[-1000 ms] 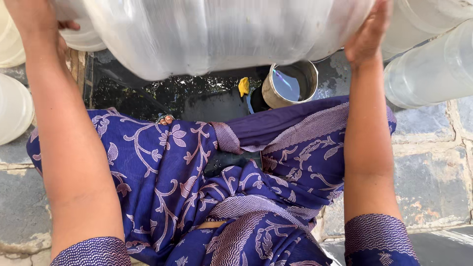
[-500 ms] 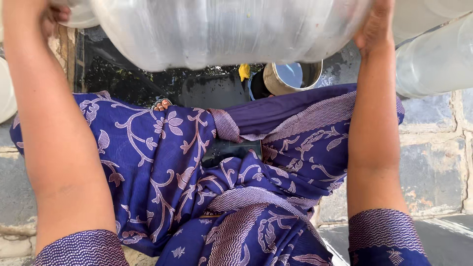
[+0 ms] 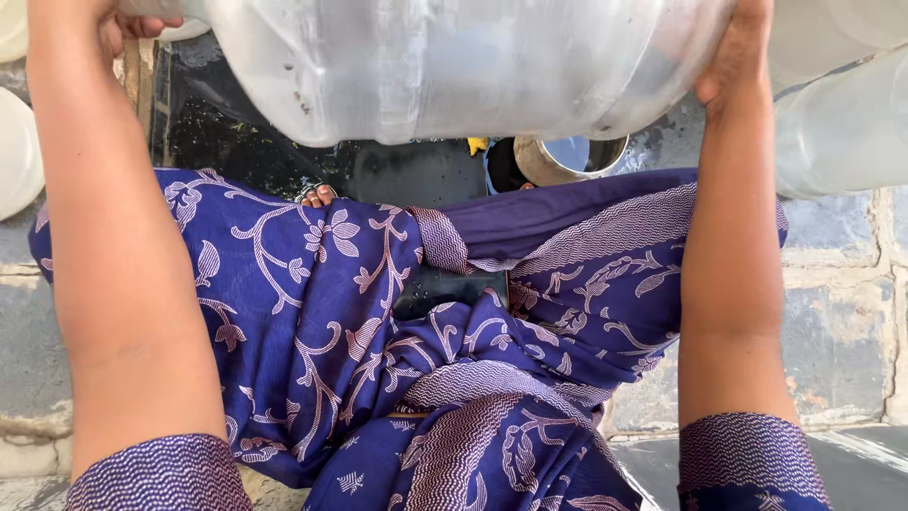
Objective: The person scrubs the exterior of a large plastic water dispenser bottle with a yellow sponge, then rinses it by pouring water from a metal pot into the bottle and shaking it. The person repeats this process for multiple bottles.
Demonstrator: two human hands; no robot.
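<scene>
1. Spanning the top of the view, a large translucent plastic water jug [image 3: 454, 66] is held lying on its side, its long axis running left to right between the two arms, raised above the lap and the wet dark ground.
2. Below the jug, the lap is covered by a purple cloth garment with pale vine patterns [image 3: 312, 322], and the paved stone floor [image 3: 842, 312] is seen on either side of it.
3. More pale plastic containers [image 3: 842, 132] are seen at the right edge, close to the jug's right end; whether they touch it cannot be told.
4. The right hand [image 3: 733, 52] is laid flat against the jug's rounded right end, fingers spread upward over the curve, so the jug is pressed rather than wrapped.
5. The left hand [image 3: 118, 19] is mostly cut off by the top edge; only fingers curled by the jug's left end are visible, and how far they close on it cannot be told.
6. Both hands lie at opposite ends of the jug, about equally near to it, so the jug is carried between them.
7. A small round metal cup holding water [image 3: 572, 156] stands on the ground beneath the jug's right half, with a little yellow object [image 3: 476, 145] just beside it.
</scene>
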